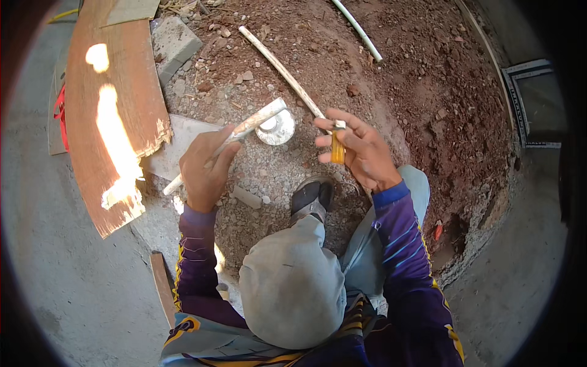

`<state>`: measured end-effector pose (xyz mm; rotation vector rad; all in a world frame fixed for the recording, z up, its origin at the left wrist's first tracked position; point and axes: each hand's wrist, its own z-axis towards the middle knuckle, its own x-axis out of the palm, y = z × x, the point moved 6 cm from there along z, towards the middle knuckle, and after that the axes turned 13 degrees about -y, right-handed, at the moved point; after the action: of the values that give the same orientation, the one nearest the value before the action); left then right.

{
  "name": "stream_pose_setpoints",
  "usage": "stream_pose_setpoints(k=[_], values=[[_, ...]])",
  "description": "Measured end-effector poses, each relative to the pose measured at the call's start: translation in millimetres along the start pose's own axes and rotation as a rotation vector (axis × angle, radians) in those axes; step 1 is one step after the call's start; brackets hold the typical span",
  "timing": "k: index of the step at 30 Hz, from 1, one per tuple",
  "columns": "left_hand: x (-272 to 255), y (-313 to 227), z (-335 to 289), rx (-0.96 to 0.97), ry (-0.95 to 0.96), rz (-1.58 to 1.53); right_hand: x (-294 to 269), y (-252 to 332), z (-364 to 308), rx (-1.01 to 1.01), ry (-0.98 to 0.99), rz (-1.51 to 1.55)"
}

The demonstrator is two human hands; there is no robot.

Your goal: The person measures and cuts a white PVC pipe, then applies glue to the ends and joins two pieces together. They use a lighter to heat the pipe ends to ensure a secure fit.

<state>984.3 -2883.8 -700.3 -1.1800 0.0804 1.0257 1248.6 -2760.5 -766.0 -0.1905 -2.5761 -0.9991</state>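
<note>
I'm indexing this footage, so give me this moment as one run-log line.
left hand: grips whitish pipe | right hand: holds yellow lighter-like object | nearby: round silvery object, long pipe, reddish soil

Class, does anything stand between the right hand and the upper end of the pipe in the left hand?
Nothing visible stands between the right hand and the white pipe in the left hand. The round can and a second pipe show beyond that gap, apparently lower on the ground.

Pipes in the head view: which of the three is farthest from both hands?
The pale pipe running out of the picture's upper edge. The left hand grips a second pipe, and a third pipe reaches toward the right hand.
</note>
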Motion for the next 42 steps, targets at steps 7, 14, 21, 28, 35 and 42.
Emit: stream_pose_setpoints(k=[7,14,21,28,35,42], values=[[-11,-9,4,0.011,0.012,0.026,33,12,7,-0.115,0.289,-0.125],[-13,-12,3,0.009,0.025,0.053,60,22,9,-0.238,0.251,-0.499],[-8,-15,5,0.033,0.026,0.059,72,17,19,-0.375,0.129,-0.613],[-9,-16,6,0.078,0.004,0.060,78,19,19,-0.376,0.154,-0.669],[-7,-11,1,0.005,0.037,0.034,3,-16,43,-0.082,-0.018,-0.399],[6,7,-1,-0.083,0.104,0.091,-50,-77,13,-0.989,-0.137,-1.373]])
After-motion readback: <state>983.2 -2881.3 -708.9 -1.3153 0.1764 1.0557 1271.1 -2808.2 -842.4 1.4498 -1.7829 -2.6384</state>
